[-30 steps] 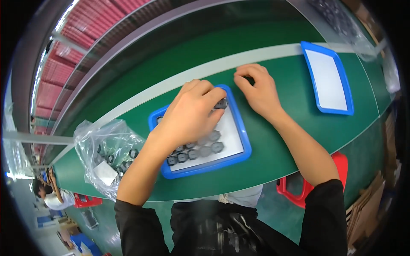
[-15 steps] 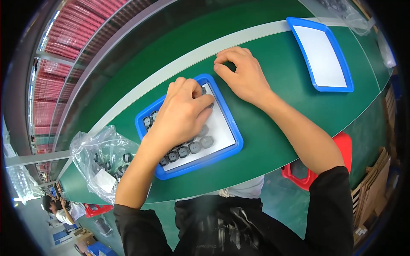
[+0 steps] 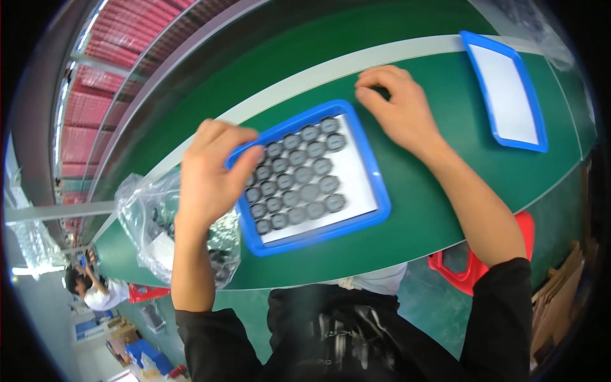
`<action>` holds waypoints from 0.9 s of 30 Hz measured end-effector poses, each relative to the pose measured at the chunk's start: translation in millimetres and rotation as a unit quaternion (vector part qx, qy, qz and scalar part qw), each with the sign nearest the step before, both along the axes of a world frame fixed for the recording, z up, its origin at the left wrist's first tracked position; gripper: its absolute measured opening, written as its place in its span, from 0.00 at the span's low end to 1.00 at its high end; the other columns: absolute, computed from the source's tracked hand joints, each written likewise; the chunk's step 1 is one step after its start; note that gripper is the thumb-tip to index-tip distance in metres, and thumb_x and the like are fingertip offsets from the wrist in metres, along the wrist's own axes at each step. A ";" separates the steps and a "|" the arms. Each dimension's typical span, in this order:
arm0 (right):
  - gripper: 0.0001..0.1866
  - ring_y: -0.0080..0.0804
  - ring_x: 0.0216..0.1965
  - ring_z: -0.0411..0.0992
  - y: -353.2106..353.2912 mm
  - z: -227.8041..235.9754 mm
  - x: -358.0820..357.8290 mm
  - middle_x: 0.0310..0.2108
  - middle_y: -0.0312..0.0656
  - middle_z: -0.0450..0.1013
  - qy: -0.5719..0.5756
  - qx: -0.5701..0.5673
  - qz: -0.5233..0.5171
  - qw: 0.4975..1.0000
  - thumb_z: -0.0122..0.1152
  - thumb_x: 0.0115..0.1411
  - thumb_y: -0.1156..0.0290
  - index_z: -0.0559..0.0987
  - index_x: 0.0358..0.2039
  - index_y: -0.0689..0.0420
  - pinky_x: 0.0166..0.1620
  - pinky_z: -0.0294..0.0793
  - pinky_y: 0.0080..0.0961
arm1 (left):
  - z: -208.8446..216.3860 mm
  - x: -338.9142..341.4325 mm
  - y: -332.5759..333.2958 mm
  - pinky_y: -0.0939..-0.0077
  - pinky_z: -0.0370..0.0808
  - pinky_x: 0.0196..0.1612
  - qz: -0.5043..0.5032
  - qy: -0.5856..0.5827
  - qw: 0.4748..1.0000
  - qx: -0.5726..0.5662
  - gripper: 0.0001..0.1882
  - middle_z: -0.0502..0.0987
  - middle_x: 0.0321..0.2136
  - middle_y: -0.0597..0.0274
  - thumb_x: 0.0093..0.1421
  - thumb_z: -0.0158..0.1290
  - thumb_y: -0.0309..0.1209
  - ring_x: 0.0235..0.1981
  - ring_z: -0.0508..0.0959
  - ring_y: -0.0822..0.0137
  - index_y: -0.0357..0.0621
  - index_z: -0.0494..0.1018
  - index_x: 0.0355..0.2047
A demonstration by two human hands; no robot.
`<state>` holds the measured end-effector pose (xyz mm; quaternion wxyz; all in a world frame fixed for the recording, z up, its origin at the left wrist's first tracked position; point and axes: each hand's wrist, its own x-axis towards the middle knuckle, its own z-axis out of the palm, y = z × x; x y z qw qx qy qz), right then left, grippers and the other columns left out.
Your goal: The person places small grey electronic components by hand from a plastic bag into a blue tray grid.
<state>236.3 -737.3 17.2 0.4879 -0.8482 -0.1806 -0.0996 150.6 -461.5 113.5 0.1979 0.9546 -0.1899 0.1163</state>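
Note:
A blue tray [image 3: 380, 191] lined with white paper holds rows of small round dark grey parts [image 3: 309, 192]. My left hand [image 3: 213, 169], somewhat blurred, is over the tray's left rim. Its thumb stands apart from its fingers, and no part shows between them. Some parts at that side are hidden by the hand. To the right of the tray, my right hand [image 3: 401, 108] rests on the green table with its fingers curled and its thumb close to the index fingertip. Nothing shows in it.
A clear plastic bag [image 3: 137, 207] with dark parts inside lies left of the tray, partly behind my left forearm. Another blue tray [image 3: 540, 124] with white paper lies at the far right. A red stool [image 3: 474, 274] stands below the table's near edge. Another person [image 3: 98, 290] sits at far left.
My left hand has moved left from the tray's right part to its left rim, uncovering the rows of round parts. My right hand keeps its curled pose. The whole view has shifted slightly.

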 end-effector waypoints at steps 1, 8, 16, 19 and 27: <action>0.09 0.38 0.50 0.72 -1.8 -1.8 0.8 0.46 0.42 0.77 -0.009 -0.010 0.004 1.000 0.62 0.59 0.70 0.81 0.37 0.61 0.55 0.70 0.31 | 8.8 -12.9 18.4 0.65 0.74 0.35 0.045 0.026 0.999 0.015 0.09 0.77 0.29 0.55 0.51 0.64 0.26 0.34 0.77 0.55 0.39 0.79 0.33; 0.09 0.30 0.47 0.73 6.8 -0.1 -4.1 0.47 0.40 0.76 0.010 0.008 -0.001 1.000 0.62 0.61 0.72 0.80 0.40 0.61 0.52 0.71 0.25 | 4.0 -101.2 105.9 0.65 0.75 0.41 0.135 0.188 0.963 0.136 0.20 0.77 0.41 0.51 0.50 0.62 0.23 0.37 0.79 0.57 0.41 0.76 0.45; 0.09 0.27 0.48 0.73 -8.7 -12.6 6.9 0.46 0.39 0.76 0.015 -0.002 0.024 1.000 0.59 0.64 0.71 0.79 0.41 0.62 0.53 0.69 0.22 | -39.3 -96.8 104.7 0.61 0.76 0.35 0.228 0.099 0.967 0.050 0.14 0.79 0.29 0.51 0.54 0.65 0.32 0.32 0.80 0.53 0.38 0.76 0.36; 0.09 0.27 0.51 0.71 -19.7 -23.6 10.9 0.50 0.39 0.74 0.045 0.019 0.028 0.998 0.57 0.66 0.71 0.78 0.43 0.62 0.55 0.67 0.23 | -41.7 -100.8 107.7 0.58 0.76 0.38 0.239 0.112 0.961 0.079 0.14 0.78 0.30 0.51 0.55 0.64 0.34 0.33 0.79 0.49 0.38 0.76 0.36; 0.10 0.31 0.52 0.71 -19.6 -15.8 8.7 0.49 0.41 0.75 -0.008 -0.051 0.036 0.998 0.58 0.64 0.70 0.79 0.43 0.61 0.56 0.67 0.25 | -31.6 -115.5 111.1 0.58 0.74 0.49 0.115 0.167 0.978 0.055 0.19 0.77 0.41 0.50 0.52 0.62 0.26 0.46 0.76 0.48 0.40 0.76 0.45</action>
